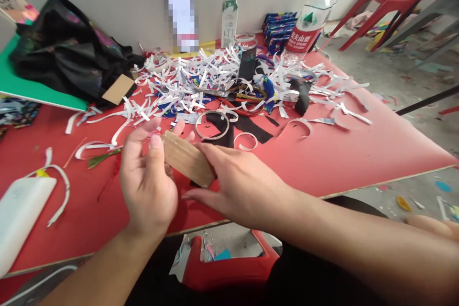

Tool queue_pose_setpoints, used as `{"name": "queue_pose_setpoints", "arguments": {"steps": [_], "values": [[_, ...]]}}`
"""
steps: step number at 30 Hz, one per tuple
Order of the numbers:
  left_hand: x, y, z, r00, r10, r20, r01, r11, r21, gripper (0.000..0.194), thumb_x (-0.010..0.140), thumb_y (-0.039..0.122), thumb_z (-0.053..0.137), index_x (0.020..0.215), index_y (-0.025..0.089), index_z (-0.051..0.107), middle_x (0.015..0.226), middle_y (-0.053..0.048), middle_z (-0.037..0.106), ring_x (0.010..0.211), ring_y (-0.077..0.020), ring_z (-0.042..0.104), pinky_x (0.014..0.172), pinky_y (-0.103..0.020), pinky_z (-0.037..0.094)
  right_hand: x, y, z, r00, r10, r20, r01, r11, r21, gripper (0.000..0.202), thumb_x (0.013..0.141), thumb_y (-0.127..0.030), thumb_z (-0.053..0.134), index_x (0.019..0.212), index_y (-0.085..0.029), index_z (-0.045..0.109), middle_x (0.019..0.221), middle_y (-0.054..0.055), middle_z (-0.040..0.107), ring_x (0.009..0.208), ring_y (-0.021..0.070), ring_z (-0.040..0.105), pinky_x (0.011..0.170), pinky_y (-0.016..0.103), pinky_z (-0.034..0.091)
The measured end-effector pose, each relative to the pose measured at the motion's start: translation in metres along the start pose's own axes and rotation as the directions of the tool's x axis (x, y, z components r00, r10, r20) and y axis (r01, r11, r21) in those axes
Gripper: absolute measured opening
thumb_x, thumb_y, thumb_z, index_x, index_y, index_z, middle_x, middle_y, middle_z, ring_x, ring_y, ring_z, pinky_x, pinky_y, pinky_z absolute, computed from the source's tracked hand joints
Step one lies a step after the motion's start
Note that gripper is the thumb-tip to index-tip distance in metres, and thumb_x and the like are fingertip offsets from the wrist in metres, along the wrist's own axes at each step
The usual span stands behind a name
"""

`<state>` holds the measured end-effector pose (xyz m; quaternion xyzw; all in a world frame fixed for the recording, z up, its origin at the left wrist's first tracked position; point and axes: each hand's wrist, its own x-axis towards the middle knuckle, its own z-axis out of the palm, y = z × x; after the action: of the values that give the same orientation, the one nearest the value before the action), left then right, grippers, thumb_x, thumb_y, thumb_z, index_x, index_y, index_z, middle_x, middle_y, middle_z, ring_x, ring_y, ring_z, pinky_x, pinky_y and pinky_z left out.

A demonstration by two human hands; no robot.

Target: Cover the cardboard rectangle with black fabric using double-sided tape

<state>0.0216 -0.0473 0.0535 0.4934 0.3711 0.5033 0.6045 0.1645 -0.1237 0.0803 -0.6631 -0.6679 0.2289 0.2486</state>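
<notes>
Red and cluttered, the counter [358, 153] stood against a grey wall, and everything below is placed from the cardboard strip [187, 158] held over its near edge. Far left of the strip lay a white slab [19, 213] with a curl of white paper beside it. Up and left of the strip, a black bag [68, 52] sat slumped on a green board [21, 88], with a small cardboard square [118, 89] at its lower corner. Just left of the strip, a green sprig [102, 158] lay flat on the counter.

The left hand [148, 179] gripped the strip's left end, its fingers [156, 150] closed on the card, thumb on the near face. The right hand [240, 184] took the strip's right end from beneath, its fingers pressed to the card; how tightly they clamped could not be told. The strip slanted down to the right, clear of the counter.

Just behind the strip lay a metal ring [212, 125] on a black scrap. Farther behind spread a heap of white shreds [201, 79], with scissors [236, 93] among them. A white bottle [229, 16] stood at the wall behind that. Up and right of the strip leaned a clear bottle [311, 19] with a red label. Below the strip, under the counter's edge, sat a red stool [229, 267].
</notes>
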Motion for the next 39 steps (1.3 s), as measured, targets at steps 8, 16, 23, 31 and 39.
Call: {"name": "queue_pose_setpoints", "arguments": {"steps": [8, 16, 23, 31, 39], "values": [[-0.004, 0.009, -0.002, 0.989, -0.043, 0.143, 0.054, 0.996, -0.075, 0.048, 0.093, 0.065, 0.073, 0.127, 0.031, 0.077, 0.122, -0.009, 0.08, 0.129, -0.035, 0.072, 0.104, -0.049, 0.065, 0.009, 0.001, -0.002, 0.993, 0.082, 0.085, -0.088, 0.994, 0.063, 0.029, 0.097, -0.044, 0.071, 0.104, -0.016, 0.066, 0.078, 0.003, 0.074, 0.056, 0.0154, 0.059, 0.051, 0.029, 0.031], [0.005, 0.023, -0.009, 0.985, 0.131, 0.114, -0.135, 0.99, 0.026, 0.061, 0.078, 0.042, 0.096, 0.132, 0.05, 0.071, 0.117, 0.003, 0.078, 0.124, -0.0307, 0.073, 0.109, -0.051, 0.061, 0.005, 0.033, -0.031, 0.997, -0.057, 0.044, 0.061, 0.995, -0.081, 0.051, 0.085, -0.054, 0.089, 0.118, -0.02, 0.069, 0.109, 0.011, 0.074, 0.096, 0.0284, 0.071, 0.071, 0.034, 0.049], [0.021, 0.023, -0.02, 0.997, 0.068, 0.031, -0.068, 0.998, 0.003, 0.044, 0.071, 0.049, 0.099, 0.107, 0.037, 0.077, 0.1, 0.003, 0.077, 0.12, -0.0272, 0.074, 0.102, -0.041, 0.065, 0.006, 0.068, -0.04, 0.981, -0.065, 0.182, 0.087, 0.989, -0.115, 0.009, 0.097, -0.029, 0.076, 0.093, -0.022, 0.072, 0.104, 0.006, 0.065, 0.092, 0.0228, 0.068, 0.078, 0.033, 0.051], [0.02, 0.015, -0.027, 0.994, 0.084, 0.074, -0.08, 0.996, -0.048, 0.041, 0.078, 0.041, 0.096, 0.11, 0.032, 0.073, 0.103, -0.001, 0.078, 0.114, -0.0262, 0.075, 0.093, -0.04, 0.065, 0.01, 0.064, -0.027, 0.968, -0.168, 0.186, 0.19, 0.976, -0.105, 0.018, 0.091, -0.034, 0.084, 0.103, -0.023, 0.076, 0.112, 0.009, 0.066, 0.107, 0.0283, 0.064, 0.091, 0.04, 0.052], [0.024, 0.0, -0.031, 0.994, 0.095, 0.048, -0.09, 0.99, -0.109, 0.041, 0.08, 0.041, 0.093, 0.111, 0.027, 0.069, 0.098, -0.003, 0.078, 0.098, -0.0217, 0.075, 0.086, -0.035, 0.062, 0.039, 0.065, -0.042, 0.876, -0.17, -0.451, 0.041, 0.959, -0.282, 0.009, 0.1, -0.027, 0.067, 0.101, -0.026, 0.076, 0.132, 0.013, 0.066, 0.13, 0.0359, 0.058, 0.109, 0.06, 0.045]]}}
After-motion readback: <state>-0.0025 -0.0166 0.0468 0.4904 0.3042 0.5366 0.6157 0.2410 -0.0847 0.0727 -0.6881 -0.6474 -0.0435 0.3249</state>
